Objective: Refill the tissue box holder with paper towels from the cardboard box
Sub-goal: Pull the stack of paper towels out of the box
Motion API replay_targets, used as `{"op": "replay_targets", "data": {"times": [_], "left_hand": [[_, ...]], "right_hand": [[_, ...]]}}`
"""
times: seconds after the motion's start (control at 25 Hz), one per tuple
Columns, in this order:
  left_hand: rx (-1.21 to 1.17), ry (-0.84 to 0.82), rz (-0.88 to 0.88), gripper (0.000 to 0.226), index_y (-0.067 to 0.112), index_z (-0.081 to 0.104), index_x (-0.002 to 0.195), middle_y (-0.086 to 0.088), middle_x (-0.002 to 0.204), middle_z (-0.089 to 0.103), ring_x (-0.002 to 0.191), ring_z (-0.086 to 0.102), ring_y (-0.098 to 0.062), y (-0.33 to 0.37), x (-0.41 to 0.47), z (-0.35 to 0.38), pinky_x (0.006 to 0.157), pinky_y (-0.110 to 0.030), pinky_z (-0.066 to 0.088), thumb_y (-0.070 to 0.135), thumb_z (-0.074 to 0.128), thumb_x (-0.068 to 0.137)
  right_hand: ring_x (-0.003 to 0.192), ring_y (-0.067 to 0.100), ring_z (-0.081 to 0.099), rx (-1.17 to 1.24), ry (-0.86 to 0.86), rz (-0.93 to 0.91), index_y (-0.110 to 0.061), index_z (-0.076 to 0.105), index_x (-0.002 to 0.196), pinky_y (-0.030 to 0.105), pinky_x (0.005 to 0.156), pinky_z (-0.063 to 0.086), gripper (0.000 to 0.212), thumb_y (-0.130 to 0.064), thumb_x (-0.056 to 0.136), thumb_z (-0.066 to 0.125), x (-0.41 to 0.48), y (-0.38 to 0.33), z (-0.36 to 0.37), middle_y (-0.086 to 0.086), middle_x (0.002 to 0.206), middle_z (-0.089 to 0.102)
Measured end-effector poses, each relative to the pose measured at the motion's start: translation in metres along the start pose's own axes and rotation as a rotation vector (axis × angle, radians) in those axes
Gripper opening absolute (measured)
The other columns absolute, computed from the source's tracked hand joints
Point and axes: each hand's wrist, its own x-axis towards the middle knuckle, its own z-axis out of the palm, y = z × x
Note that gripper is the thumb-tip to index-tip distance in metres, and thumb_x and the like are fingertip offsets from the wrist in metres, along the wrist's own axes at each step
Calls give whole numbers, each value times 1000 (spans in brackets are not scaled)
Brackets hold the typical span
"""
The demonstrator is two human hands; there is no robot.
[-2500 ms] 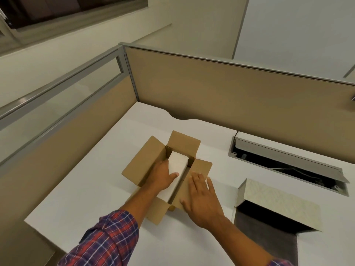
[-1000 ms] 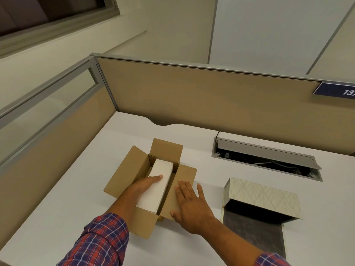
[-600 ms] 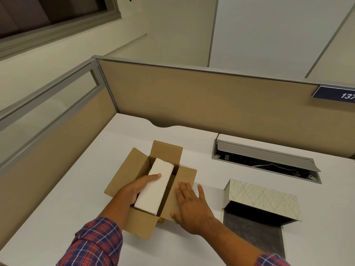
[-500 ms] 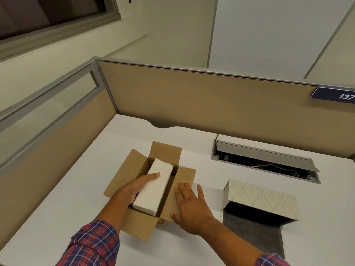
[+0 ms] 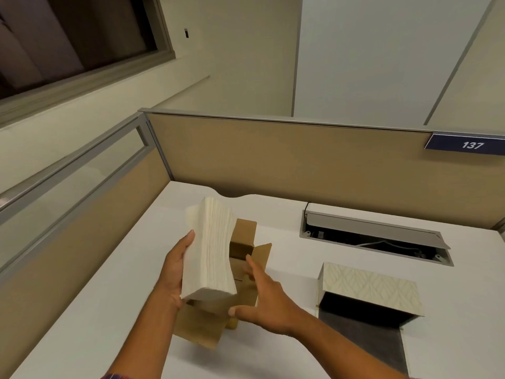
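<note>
Your left hand (image 5: 175,272) grips paper towel stack (image 5: 210,247) above cardboard box (image 5: 240,269) | your right hand (image 5: 262,299) spread wide beside box | tissue box holder (image 5: 369,288) right, lying open

Only one text can be read: the white number "137" on a dark blue nameplate (image 5: 468,144), fixed at the top edge of the tan partition panel (image 5: 287,160), at the right side of the frame.
</note>
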Motion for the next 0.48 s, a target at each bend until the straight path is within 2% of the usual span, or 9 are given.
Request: {"op": "replay_targets", "data": {"times": [0.08,0.16,0.2,0.24,0.32,0.4,0.48], "left_hand": [[-132,-30,46,51,31,62,142,-14,118,75,106,76,-38,-8,-11,21,86,-59,62,55,61,97],[-220,-28,100,48,33,64,140,-14,121,75,106,76,-37,-20,-20,46,88,-60,61,56,59,98],[-242,-22,118,47,34,66,137,-15,121,75,106,76,-36,-27,-24,60,89,-61,60,57,60,96],[-264,-24,121,46,35,70,132,-15,120,76,105,76,-36,-33,-28,74,89,-63,59,58,61,94],[-307,-35,114,46,34,71,131,-17,125,75,111,72,-39,-47,-36,102,94,-66,57,57,63,92],[-335,-26,133,52,31,62,143,-21,139,66,126,63,-43,-63,-38,122,106,-72,49,50,62,95],[-345,-29,162,52,29,56,149,-21,145,63,134,57,-45,-76,-42,139,114,-75,41,40,59,97]], "right_hand": [[143,6,35,254,-12,-23,-57,-3,157,36,114,39,126,-81,64,78,-14,-7,-1,-31,158,26],[130,-11,44,444,47,-40,-74,5,143,18,102,47,116,-75,61,87,-28,-12,-2,-49,141,31],[125,-14,50,527,102,-47,-79,11,136,11,93,51,110,-69,61,91,-34,-13,-2,-51,136,38],[124,-11,53,596,166,-51,-78,15,135,8,84,54,109,-66,60,94,-39,-14,-3,-45,135,44],[124,4,57,703,303,-10,-63,17,146,13,79,58,119,-69,55,94,-50,-12,-6,-22,142,50],[122,11,63,837,425,54,-52,20,151,21,85,59,125,-70,51,93,-59,-6,-13,-8,139,61],[116,16,71,950,527,106,-46,30,147,31,95,57,114,-62,53,93,-69,6,-24,-5,130,71]]}}
